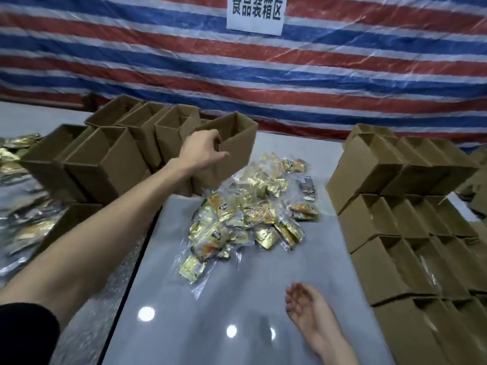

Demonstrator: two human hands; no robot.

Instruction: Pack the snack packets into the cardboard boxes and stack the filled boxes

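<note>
Striped red, white and blue tarpaulin (342, 75) backs the station, with a glossy grey tabletop (210, 299) below it. Left hand (203, 151) grips the near rim of an open brown cardboard box (237, 143), held off the surface, mouth up, above the far edge of the pile of gold foil snack packets (253, 209) at tabletop centre. Likely reason: an empty box is being brought from the cluster of open-topped cardboard boxes (118, 154) at far left to the packets for filling. Right hand (303, 304) lies near, palm up, fingers relaxed, holding nothing; probably ready to steady the box or scoop packets. Tiered stack of brown cardboard boxes (395, 206) at right: presumably filled output.
</note>
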